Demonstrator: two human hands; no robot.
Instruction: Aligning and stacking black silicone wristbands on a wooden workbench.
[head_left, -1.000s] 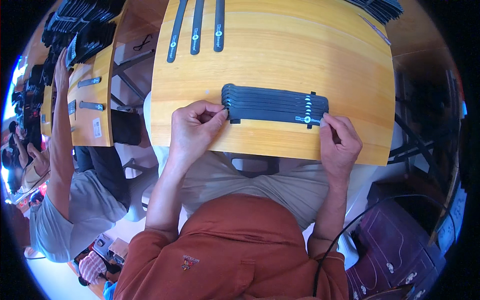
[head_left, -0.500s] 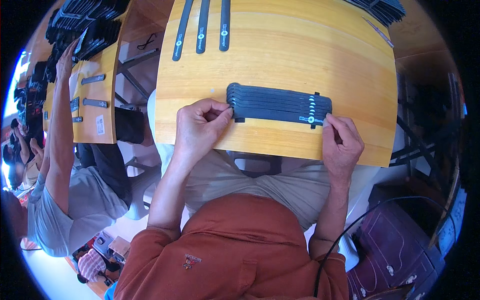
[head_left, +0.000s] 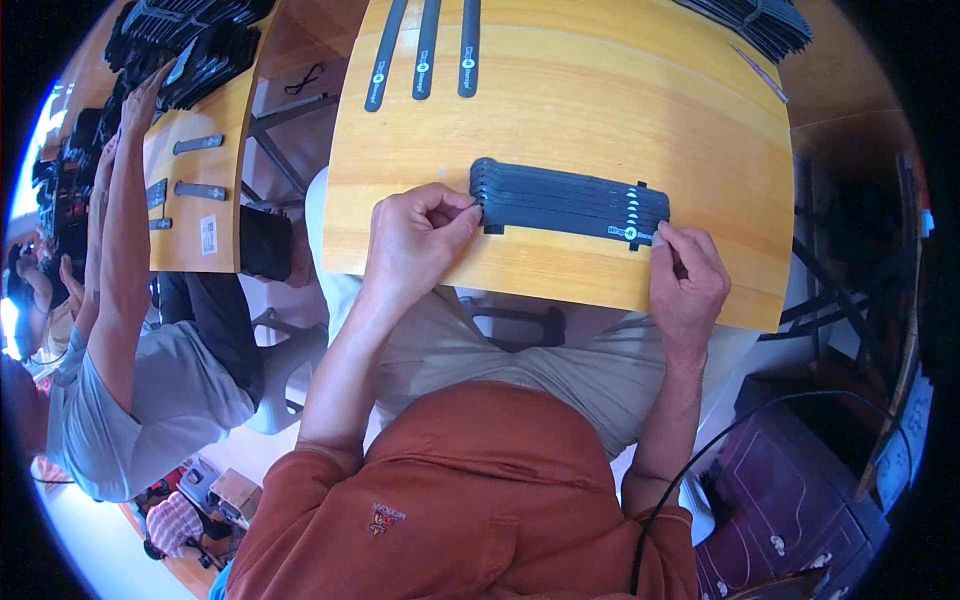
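A row of dark straps [head_left: 560, 200] lies overlapped on the wooden table, their rounded ends stepped at the left and white printed marks lined up at the right. My left hand [head_left: 418, 240] is closed, thumb and forefinger pinching the left end of the nearest strap. At the strap's other end my right hand [head_left: 690, 285] is closed too, thumb and finger gripping its corner. Small black tabs [head_left: 494, 230] poke out from under the row.
Three single dark straps [head_left: 425, 60] lie at the table's far left. A pen-like stick [head_left: 765, 75] and a bundle of dark straps [head_left: 760, 22] are at the far right. Left, a co-worker's arm [head_left: 125, 220] reaches over another table [head_left: 215, 170] with piled straps.
The whole view has shifted slightly, so the table and straps sit a little further right and up. Both hands keep hold of the nearest strap's ends. The co-worker's arms have moved a little.
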